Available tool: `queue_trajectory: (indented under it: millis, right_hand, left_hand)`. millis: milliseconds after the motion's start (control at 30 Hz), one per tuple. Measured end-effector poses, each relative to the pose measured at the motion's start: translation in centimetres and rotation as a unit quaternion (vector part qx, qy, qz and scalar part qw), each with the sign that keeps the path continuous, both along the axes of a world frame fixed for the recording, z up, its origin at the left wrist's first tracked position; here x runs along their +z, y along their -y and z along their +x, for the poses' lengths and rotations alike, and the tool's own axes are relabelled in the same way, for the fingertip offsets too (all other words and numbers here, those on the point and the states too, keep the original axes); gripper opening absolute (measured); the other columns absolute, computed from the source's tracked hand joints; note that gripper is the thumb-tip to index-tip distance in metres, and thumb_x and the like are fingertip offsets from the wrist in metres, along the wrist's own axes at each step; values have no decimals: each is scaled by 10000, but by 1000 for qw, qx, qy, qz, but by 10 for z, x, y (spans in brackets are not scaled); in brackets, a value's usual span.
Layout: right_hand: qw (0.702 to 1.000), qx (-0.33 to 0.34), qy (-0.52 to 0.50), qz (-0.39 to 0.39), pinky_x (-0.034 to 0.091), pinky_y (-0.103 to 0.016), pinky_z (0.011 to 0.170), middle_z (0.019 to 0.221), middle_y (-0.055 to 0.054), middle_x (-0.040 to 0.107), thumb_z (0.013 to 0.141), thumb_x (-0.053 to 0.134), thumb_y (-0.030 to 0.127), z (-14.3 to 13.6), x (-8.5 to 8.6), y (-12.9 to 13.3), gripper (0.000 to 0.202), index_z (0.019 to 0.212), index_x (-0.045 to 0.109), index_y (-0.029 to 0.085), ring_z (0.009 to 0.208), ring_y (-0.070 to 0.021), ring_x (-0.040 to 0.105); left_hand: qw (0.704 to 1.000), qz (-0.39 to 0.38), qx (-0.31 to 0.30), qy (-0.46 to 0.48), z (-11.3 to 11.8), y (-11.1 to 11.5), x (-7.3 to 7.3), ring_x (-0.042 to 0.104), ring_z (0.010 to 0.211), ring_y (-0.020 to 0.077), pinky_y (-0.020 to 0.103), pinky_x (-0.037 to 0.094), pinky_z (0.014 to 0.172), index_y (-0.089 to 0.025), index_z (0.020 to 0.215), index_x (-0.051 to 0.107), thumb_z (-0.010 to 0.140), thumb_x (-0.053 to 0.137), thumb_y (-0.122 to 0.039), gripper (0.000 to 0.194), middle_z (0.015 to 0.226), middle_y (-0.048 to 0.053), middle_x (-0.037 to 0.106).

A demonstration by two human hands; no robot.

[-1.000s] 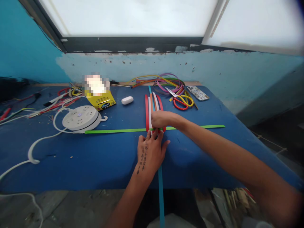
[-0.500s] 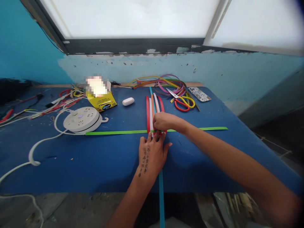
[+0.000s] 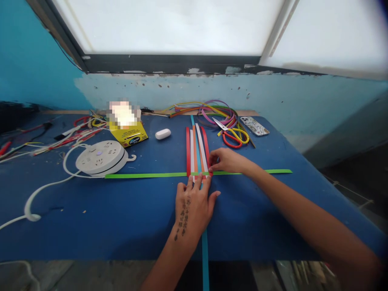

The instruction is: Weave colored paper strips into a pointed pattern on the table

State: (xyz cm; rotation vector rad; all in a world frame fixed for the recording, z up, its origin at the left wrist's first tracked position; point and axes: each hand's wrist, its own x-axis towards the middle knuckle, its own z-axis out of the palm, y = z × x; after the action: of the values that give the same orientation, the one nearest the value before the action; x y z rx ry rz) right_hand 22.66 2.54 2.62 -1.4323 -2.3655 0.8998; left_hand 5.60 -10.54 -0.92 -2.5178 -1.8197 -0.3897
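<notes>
Red, white, orange and blue flat strips lie side by side lengthwise on the blue table, crossed near their front ends by a long green strip [image 3: 145,176]. My left hand [image 3: 195,202] lies over those ends, its fingers stretched out and pressing just in front of the green strip. At the right edge of the bundle, my right hand [image 3: 222,159] is closed, thumb and fingertips pinching the outer red strip [image 3: 205,139] near the crossing. Its fingers partly hide that grip. A long blue strip [image 3: 205,258] runs under my left hand and hangs past the table's front edge.
Scissors [image 3: 233,137] with red and yellow handles lie behind my right hand, next to coiled coloured strips [image 3: 218,111] and a phone [image 3: 255,126]. On the left are a round white power strip [image 3: 101,157], a yellow box [image 3: 129,133], a white case [image 3: 163,134] and cables.
My right hand has moved right, from the middle of the strips to the outer red strip, uncovering the orange, blue and white ones. My left hand stays pressed at the front ends.
</notes>
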Motion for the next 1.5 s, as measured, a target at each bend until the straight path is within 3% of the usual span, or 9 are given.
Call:
queue_trajectory:
  millis: [133, 300, 433, 500, 567, 833, 1167, 1400, 1500]
  right_hand:
    - [999, 1, -36, 6, 466, -248, 697, 836, -20, 724, 814, 732, 214, 0, -17, 3, 97, 883, 689, 161, 752, -146, 637]
    - [997, -10, -71, 16, 468, -260, 696, 840, -15, 692, 849, 714, 210, 3, -27, 8, 127, 968, 703, 167, 738, -148, 617]
    - [993, 30, -59, 96, 503, -339, 919, 1266, -105, 665, 904, 670, 181, 7, -30, 11, 429, 1331, 655, 226, 1058, -205, 654]
    - [987, 77, -29, 137, 450, -404, 1049, 1492, -123, 549, 955, 607, 163, 8, -30, 13, 443, 1386, 640, 259, 1259, -241, 581]
    - [983, 107, 8, 152, 412, -454, 1088, 1569, -121, 494, 1001, 558, 188, 9, -31, 14, 373, 1348, 680, 249, 1325, -269, 534]
    - [983, 107, 25, 145, 416, -441, 1060, 1529, -106, 541, 1037, 544, 266, 11, -35, 12, 382, 1402, 642, 210, 1234, -253, 588]
    - [980, 93, 12, 176, 487, -459, 994, 1410, -103, 654, 1001, 614, 306, 15, -36, 10, 310, 1271, 740, 222, 1188, -276, 649]
    - [960, 152, 35, 232, 466, -497, 1034, 1545, -120, 523, 1054, 456, 241, 16, -37, 14, 407, 1423, 621, 190, 1294, -294, 577]
    - [957, 161, 47, 237, 480, -506, 1009, 1537, -116, 536, 1066, 424, 261, 17, -38, 14, 418, 1434, 613, 201, 1281, -301, 580]
  left_hand:
    - [1000, 2, 6, -4, 0, 0, -1, 549, 1337, 389, 521, 437, 897, -240, 1465, 548, 1060, 418, -471, 484, 1494, 122, 581]
    - [1000, 1, 3, -12, -1, -2, -4, 554, 1334, 382, 512, 441, 887, -272, 1477, 543, 1061, 400, -497, 494, 1501, 114, 575]
    - [1000, -8, 2, -24, -1, -2, -5, 547, 1342, 395, 524, 448, 892, -248, 1492, 532, 1064, 380, -505, 522, 1511, 135, 560]
    - [1000, -13, 3, -27, -1, -2, -5, 545, 1344, 399, 528, 452, 894, -243, 1489, 536, 1062, 376, -513, 530, 1520, 140, 549]
    - [999, -18, 3, -28, -1, -2, -6, 545, 1346, 400, 529, 455, 894, -243, 1487, 539, 1060, 377, -525, 538, 1526, 138, 544]
    - [999, -19, 1, -28, 0, -3, -5, 545, 1344, 407, 535, 454, 893, -237, 1481, 546, 1055, 399, -525, 534, 1537, 132, 532]
    - [999, -27, 2, -18, -1, -2, -2, 529, 1368, 393, 521, 445, 912, -242, 1504, 516, 1060, 378, -540, 553, 1535, 112, 539]
    - [999, -34, 4, -18, 0, -3, -1, 528, 1371, 396, 524, 452, 917, -240, 1499, 528, 1063, 371, -542, 553, 1530, 102, 545]
    - [999, -27, 4, -18, 0, -2, -1, 537, 1363, 400, 520, 458, 908, -237, 1495, 534, 1056, 394, -548, 556, 1530, 118, 540]
